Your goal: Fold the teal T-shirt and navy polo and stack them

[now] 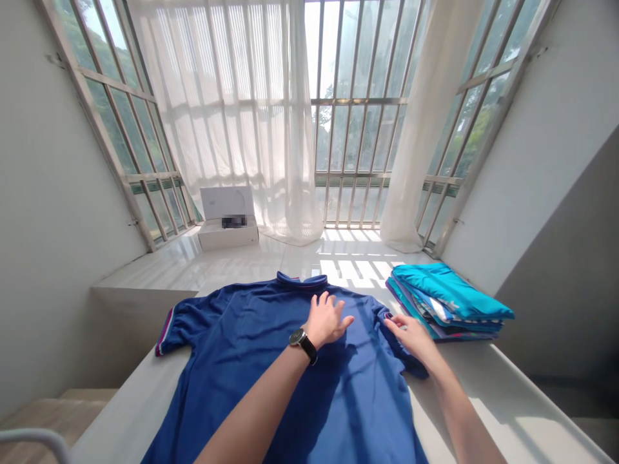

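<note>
A navy blue polo shirt lies spread out, back side up, with its collar toward the window. Its left sleeve, edged in white and purple, hangs out flat, while the right sleeve is bunched. My left hand, with a black-strapped watch on the wrist, rests over the upper part of the shirt, fingers spread. At the right shoulder, my right hand pinches the fabric of the sleeve between thumb and fingers.
Folded clothes, teal on top, form a stack to the right of the shirt. An open white box stands on the ledge at the back left. Sheer curtains hang before barred windows. The white table has an edge at the right.
</note>
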{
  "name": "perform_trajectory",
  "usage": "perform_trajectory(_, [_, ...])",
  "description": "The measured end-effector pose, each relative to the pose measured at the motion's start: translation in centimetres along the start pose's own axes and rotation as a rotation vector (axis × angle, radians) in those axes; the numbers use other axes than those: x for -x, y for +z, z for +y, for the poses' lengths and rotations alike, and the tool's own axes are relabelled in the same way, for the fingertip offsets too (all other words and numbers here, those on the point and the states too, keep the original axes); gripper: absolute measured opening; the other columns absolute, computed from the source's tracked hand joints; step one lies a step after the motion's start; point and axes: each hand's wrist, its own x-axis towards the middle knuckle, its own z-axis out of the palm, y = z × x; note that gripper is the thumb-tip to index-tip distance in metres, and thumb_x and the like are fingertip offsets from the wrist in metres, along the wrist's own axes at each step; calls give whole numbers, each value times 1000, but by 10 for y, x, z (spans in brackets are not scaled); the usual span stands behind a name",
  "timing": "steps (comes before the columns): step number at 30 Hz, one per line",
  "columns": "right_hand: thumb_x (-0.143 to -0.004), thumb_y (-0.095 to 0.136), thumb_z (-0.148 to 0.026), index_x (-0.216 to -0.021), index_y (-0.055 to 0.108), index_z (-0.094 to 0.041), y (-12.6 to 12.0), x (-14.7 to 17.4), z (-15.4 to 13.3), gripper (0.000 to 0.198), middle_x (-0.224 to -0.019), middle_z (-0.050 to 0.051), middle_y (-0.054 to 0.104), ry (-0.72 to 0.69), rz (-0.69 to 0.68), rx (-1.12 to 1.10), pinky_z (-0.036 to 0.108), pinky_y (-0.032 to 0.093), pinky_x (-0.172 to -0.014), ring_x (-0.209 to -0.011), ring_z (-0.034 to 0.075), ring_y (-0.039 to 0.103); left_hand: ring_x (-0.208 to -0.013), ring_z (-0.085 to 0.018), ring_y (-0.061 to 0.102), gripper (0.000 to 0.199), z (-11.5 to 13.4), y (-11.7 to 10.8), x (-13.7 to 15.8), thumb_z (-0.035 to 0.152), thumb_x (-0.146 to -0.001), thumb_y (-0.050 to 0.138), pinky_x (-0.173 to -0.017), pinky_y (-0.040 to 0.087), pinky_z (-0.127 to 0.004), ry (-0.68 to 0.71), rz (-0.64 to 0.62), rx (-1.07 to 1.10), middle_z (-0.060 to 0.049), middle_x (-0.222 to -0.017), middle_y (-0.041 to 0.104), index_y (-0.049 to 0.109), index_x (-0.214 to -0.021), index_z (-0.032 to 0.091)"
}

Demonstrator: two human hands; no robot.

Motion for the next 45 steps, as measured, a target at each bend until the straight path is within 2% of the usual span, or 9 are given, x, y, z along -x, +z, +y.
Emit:
perform_trajectory(5, [-72,58,-54,-85,73,-24,1,10,6,35,-69,2,73,9,-17,-77,32,50,-64,-67,24,69,-143,-40,36,56,-21,33,-22,51,-102,43,-119,25,-62,-145,16,80,-18,-154,47,53,-147,19])
perform_trajectory(9, [-72,60,-55,-87,75,-24,2,14,3,37,-74,4,75,-56,-37,-161,33,53,-68,-68,24,71,-145,-38,33,58,-40,48,-22,54,-101,41,-122,20,-57,-149,50,79,-13,-158,45,53,-149,23])
perform_trajectory(13, [-71,64,-60,-82,75,-22,-3,7,7,41,-80,8,78,15,72,-259,34,56,-69,-80,29,75,-148,-41,29,64,-51,51,-23,59,-99,43,-122,16,-58,-201,61,72,-14,-161,42,52,-151,23])
perform_trajectory(19, [-74,59,-63,-97,77,-17,-22,-21,7,55,-97,15,81,124,258,-341,42,58,-85,-97,35,75,-147,-44,28,66,-53,49,-24,61,-97,46,-121,13,-63,-205,90,80,-17,-159,43,54,-149,22])
perform_trajectory(25, [-73,53,-51,-103,78,-15,-18,-45,-23,54,-112,19,78,13,408,-142,47,55,-95,-103,36,73,-145,-42,31,59,-53,44,-26,57,-93,54,-121,16,-61,-225,70,112,-17,-154,47,59,-140,21])
perform_trajectory(32, [-73,53,-49,-106,79,-15,1,-40,-12,53,-115,18,77,16,439,-191,48,53,-100,-108,35,71,-127,-34,51,43,-59,29,-29,46,-96,54,-108,37,-47,-176,81,176,-15,-139,59,66,-127,19])
perform_trajectory(38, [-80,59,-52,-127,71,-16,-19,-32,-21,60,-126,15,73,105,581,-454,44,56,-99,-115,36,69,-125,-31,58,39,-83,13,-34,44,-94,58,-107,42,-43,-242,-47,349,-11,-134,66,68,-124,21])
perform_trajectory(41, [-84,56,-52,-131,68,-15,-30,-26,-28,61,-133,16,69,100,654,-452,46,52,-105,-123,38,64,-124,-27,61,37,-98,1,-35,43,-94,57,-107,45,-37,-250,-56,505,-9,-131,69,69,-124,23])
perform_trajectory(45, [-85,52,-54,-135,65,-14,-41,-19,-30,66,-137,17,67,123,702,-421,49,47,-108,-123,38,63,-123,-28,63,41,-114,-8,-33,44,-91,59,-107,46,-37,-246,-89,539,-8,-128,72,70,-123,22])
